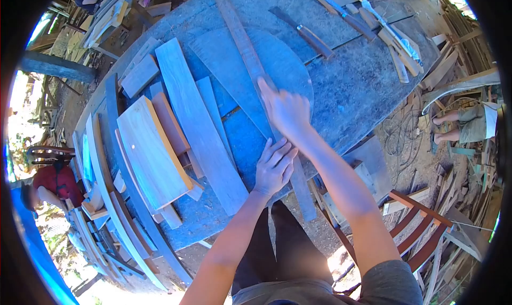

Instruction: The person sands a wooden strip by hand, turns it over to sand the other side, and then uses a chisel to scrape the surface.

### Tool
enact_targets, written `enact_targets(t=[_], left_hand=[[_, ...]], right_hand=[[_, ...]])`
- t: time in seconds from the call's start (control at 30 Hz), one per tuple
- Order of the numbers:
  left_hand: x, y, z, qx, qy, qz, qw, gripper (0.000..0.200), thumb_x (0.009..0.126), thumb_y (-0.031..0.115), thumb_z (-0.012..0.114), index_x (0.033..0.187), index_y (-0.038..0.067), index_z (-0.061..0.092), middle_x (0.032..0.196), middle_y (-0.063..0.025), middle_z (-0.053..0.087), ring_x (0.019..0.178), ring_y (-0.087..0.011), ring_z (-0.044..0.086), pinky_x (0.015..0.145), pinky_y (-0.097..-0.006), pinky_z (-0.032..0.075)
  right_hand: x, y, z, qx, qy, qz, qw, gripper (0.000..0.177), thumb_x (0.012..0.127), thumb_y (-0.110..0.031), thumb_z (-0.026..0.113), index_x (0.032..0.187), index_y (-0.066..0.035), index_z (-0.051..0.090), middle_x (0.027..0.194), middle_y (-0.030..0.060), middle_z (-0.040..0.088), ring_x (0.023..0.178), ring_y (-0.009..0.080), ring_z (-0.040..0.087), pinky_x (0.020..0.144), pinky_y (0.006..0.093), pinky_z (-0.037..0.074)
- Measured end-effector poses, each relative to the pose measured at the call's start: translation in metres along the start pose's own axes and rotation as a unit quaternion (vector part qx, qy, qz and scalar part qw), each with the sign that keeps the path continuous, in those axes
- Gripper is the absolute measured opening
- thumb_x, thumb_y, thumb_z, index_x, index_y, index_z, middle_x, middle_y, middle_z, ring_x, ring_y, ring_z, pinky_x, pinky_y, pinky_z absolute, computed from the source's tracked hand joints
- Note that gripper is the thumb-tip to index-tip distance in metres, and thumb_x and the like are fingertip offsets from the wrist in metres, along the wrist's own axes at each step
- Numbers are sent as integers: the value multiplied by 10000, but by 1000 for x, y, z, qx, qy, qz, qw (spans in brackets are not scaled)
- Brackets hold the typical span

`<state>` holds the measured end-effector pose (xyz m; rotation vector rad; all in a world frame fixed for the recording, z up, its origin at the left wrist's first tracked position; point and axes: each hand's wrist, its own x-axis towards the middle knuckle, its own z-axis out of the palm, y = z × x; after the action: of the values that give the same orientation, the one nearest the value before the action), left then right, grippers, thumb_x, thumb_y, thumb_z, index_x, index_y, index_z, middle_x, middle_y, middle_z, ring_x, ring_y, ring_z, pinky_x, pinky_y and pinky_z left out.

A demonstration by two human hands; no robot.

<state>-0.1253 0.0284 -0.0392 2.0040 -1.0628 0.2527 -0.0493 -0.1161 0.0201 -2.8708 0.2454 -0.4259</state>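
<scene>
A long narrow wooden strip (237, 33) lies across a blue-looking table (346, 81), over a thin board with a curved edge (213, 51). My left hand (274, 169) rests on the strip near the table's front edge, its fingers stretched out. Farther up the strip is my right hand (288, 110), with one finger pointing along the wood and the others curled in. Whatever the curled fingers may hold is hidden. The strip's near end sticks out past the table edge beneath my right forearm.
Planks (200, 123) and a thick curved-edge block (152, 150) lie on the left. A handled tool (314, 41) lies beyond my hands, with more tools (392, 33) at the back right. People (56, 185) (472, 123) are on both sides. A slatted wooden frame (418, 225) stands at right.
</scene>
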Motion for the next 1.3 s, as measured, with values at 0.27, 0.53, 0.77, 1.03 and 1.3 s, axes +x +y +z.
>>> enact_targets(t=[0.27, 0.53, 0.77, 1.03, 1.3], left_hand=[[-1, 4, -3, 2, -11, -9, 1000, 327, 792, 69, 673, 1115, 101, 710, 1174, -73, 656, 1225, -267, 590, 1124, -536, 412], [1, 5, -5, 21, -19, -6, 1000, 342, 783, 73, 674, 1122, 109, 712, 1186, -77, 653, 1244, -273, 581, 1126, -538, 412], [-11, -4, 3, -26, -25, -15, 999, 338, 764, 45, 666, 1095, 91, 714, 1122, -91, 649, 1238, -296, 577, 1144, -549, 386], [-3, 6, -4, 13, -17, -6, 1000, 374, 780, 73, 679, 1150, 120, 703, 1200, -62, 635, 1258, -259, 567, 1126, -529, 421], [-3, 6, -4, 8, -27, -12, 1000, 379, 789, 85, 679, 1166, 114, 696, 1208, -53, 626, 1262, -249, 560, 1134, -517, 416]], right_hand=[[-23, 6, -7, -21, -31, -25, 999, 456, 961, -299, 602, 1413, -260, 554, 639, 129, 663, 511, 308, 674, 406, 411, 482], [30, -1, 25, 14, 25, 2, 1000, 388, 975, -297, 580, 1355, -222, 591, 631, 118, 668, 521, 310, 678, 411, 419, 490], [-37, -8, -18, -13, -82, -6, 997, 477, 882, -201, 623, 1358, -216, 590, 657, 115, 683, 551, 288, 699, 434, 395, 518], [69, -10, 25, 18, -18, 8, 1000, 358, 954, -267, 576, 1307, -208, 591, 690, 132, 702, 603, 333, 710, 495, 462, 537], [17, -7, 1, -13, -82, 26, 996, 379, 980, -307, 565, 1354, -246, 569, 664, 148, 685, 599, 359, 700, 487, 484, 524]])
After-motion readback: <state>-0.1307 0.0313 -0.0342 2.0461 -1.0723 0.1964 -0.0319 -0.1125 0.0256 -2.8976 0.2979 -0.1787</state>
